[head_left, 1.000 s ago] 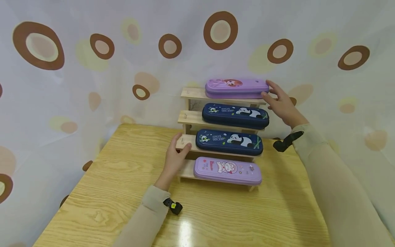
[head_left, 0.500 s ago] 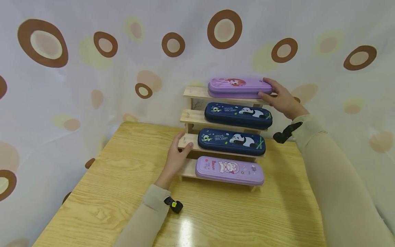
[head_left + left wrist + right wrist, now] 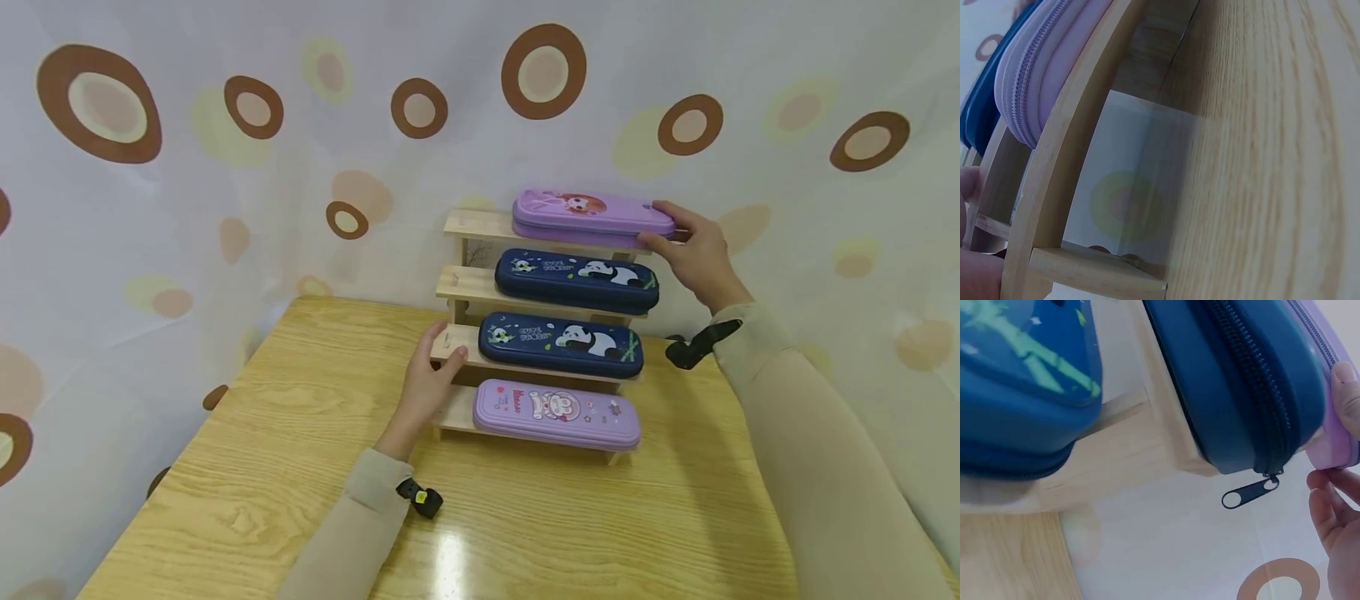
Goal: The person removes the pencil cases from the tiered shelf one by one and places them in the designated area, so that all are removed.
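A stepped wooden rack (image 3: pixel 472 223) carries one pencil case per step. My right hand (image 3: pixel 703 257) grips the right end of the light purple case (image 3: pixel 600 215) with a girl's picture on the top step, thumb in front and fingers behind. That case lies slightly askew, its right end past the plank. Below it lie an upper navy panda case (image 3: pixel 573 282), a lower navy panda case (image 3: pixel 561 345) and a lilac bunny case (image 3: pixel 557 415). My left hand (image 3: pixel 424 385) holds the left end of the second-lowest plank between thumb and fingers; little of it shows in the left wrist view.
The rack stands on a wood-grain table (image 3: pixel 315 467) near its back edge. Directly behind hangs a white cloth (image 3: pixel 450 50) with brown ring patterns. A zip pull (image 3: pixel 1250 494) dangles from the upper navy case, close to my right hand.
My right hand has taken a firmer grip on the top case. That case has slid a little to the right, its right end turned slightly towards me. The left hand has stayed on the rack.
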{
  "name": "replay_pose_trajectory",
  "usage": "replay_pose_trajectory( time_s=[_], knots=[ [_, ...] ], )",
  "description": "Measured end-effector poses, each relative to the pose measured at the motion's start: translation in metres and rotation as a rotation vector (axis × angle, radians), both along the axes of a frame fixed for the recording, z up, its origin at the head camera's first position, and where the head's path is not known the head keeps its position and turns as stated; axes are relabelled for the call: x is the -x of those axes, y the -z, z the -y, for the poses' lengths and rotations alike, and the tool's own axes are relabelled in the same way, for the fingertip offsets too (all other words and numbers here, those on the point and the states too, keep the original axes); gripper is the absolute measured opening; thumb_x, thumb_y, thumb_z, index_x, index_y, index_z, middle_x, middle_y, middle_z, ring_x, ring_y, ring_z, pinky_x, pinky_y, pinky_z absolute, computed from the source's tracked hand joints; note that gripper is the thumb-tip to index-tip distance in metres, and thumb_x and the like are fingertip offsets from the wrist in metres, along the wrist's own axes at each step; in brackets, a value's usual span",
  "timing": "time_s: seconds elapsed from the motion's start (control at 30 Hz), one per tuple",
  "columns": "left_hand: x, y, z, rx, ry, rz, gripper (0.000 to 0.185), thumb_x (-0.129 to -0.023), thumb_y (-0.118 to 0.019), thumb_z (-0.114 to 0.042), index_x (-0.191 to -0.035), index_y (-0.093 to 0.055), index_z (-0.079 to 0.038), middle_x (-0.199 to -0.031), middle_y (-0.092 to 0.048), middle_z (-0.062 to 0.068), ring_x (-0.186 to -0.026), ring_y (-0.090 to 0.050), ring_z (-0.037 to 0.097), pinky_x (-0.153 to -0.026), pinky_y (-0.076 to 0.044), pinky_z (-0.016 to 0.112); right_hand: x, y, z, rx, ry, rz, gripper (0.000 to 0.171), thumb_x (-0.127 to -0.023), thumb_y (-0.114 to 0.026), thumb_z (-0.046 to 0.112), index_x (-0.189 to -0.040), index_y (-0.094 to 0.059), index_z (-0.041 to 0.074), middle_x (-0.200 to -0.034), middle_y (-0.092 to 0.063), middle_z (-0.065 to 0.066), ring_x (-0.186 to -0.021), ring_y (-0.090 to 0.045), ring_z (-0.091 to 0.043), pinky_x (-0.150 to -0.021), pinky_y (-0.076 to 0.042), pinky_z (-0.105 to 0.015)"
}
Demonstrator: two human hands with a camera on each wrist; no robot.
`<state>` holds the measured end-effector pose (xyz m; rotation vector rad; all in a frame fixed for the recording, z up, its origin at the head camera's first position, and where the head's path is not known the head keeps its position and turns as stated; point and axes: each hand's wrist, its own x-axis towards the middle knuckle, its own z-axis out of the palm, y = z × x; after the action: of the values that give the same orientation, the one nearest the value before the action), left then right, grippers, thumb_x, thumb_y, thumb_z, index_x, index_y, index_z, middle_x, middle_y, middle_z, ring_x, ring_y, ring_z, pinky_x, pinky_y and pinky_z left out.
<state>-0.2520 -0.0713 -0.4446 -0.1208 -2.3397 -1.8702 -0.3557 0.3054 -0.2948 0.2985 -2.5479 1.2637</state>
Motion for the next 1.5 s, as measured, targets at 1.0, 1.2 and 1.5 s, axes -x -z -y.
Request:
replay_pose_trajectory(
  time_s=[1.0, 1.2, 1.5],
  knots=[
    [0.002, 0.003, -0.007, -0.021, 0.011, -0.032, 0.061, -0.1, -0.06, -0.032, -0.153, -0.035, -0.017, -0.157, -0.033, 0.003, -0.145, -0.025, 0.026, -0.118, -0.02, 0.047, -0.1, 0.034, -0.055, 0.632, 0.056, -0.003, 0.066, -0.086, -0.074, 0.013, -0.146, -0.05, 0.022, -0.156, -0.035, -0.011, -0.118, -0.055, -0.012, -0.085, -0.048, -0.012],
    [0.001, 0.003, -0.006, -0.016, 0.011, -0.032, 0.06, -0.1, -0.06, -0.031, -0.153, -0.035, -0.017, -0.157, -0.034, 0.003, -0.145, -0.025, 0.025, -0.118, -0.02, 0.046, -0.123, 0.055, -0.061, 0.701, 0.097, -0.061, 0.066, -0.085, -0.074, 0.006, -0.146, -0.05, 0.016, -0.151, -0.043, -0.011, -0.116, -0.057, -0.01, -0.087, -0.048, -0.013],
    [0.0, 0.002, -0.006, -0.014, 0.002, -0.031, 0.06, -0.1, -0.06, -0.03, -0.153, -0.036, -0.016, -0.157, -0.034, 0.004, -0.145, -0.025, 0.026, -0.118, -0.02, 0.048, -0.162, 0.079, -0.066, 0.773, 0.121, -0.128, 0.062, -0.087, -0.07, -0.002, -0.144, -0.051, 0.01, -0.145, -0.051, -0.009, -0.114, -0.059, -0.01, -0.088, -0.048, -0.016]
  ],
)
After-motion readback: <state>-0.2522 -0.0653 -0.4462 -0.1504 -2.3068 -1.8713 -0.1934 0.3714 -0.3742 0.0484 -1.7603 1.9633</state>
